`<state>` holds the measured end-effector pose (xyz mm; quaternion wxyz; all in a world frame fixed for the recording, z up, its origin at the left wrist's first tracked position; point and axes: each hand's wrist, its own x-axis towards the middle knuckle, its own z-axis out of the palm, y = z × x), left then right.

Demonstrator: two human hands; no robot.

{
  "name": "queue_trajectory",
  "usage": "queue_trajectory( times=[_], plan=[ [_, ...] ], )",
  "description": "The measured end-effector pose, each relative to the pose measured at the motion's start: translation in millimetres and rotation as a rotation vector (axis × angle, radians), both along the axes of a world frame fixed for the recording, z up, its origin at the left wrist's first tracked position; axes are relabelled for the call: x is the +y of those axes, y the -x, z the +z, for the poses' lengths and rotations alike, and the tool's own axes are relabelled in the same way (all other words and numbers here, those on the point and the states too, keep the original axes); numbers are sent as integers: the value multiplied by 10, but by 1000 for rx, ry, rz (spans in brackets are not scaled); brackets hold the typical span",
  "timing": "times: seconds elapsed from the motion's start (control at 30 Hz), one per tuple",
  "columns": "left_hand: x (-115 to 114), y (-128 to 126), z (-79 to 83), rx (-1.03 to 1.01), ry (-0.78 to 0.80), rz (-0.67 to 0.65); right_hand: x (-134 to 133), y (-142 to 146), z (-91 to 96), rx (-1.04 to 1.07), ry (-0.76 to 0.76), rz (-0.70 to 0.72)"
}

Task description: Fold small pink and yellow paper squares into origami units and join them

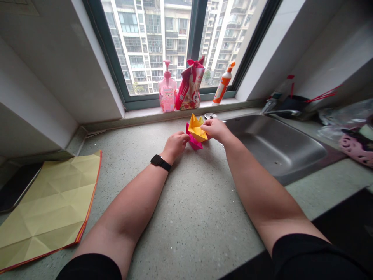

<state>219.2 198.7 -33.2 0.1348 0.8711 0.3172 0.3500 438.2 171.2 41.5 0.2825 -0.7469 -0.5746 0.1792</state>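
Observation:
A folded paper piece (196, 131), yellow on top and pink underneath, rests on the speckled countertop (192, 202) near the window sill. My left hand (175, 144), with a black watch on the wrist, is closed and pinches the pink left side of it. Fingers of my right hand (215, 128) are closed on the yellow top edge at its right. Both arms reach forward over the counter.
A stack of creased yellow paper sheets (49, 206) lies at the left, a dark phone (17, 186) beside it. A steel sink (276, 146) with tap is at the right. A pink pump bottle (167, 91), a snack bag (190, 87) and an orange-capped bottle (223, 85) stand on the sill.

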Motion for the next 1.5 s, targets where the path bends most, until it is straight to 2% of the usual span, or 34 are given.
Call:
queue_trajectory(
  times=[0.2,0.37,0.57,0.7,0.87,1.13,1.5],
  plan=[
    [-21,15,24,-52,61,-33,-75,87,47,-44,17,-8],
    [1,-26,29,-155,206,-49,-118,190,98,-161,40,10],
    [206,-4,53,-312,472,71,-116,254,55,-242,52,67],
    [250,27,30,-343,559,174,-138,302,61,-271,40,81],
    [156,-26,-7,-287,545,244,-175,385,114,-307,57,103],
    [93,16,54,-199,441,330,-226,451,181,-455,55,110],
    [28,-16,72,-131,460,185,-244,490,121,-500,57,125]
  ],
)
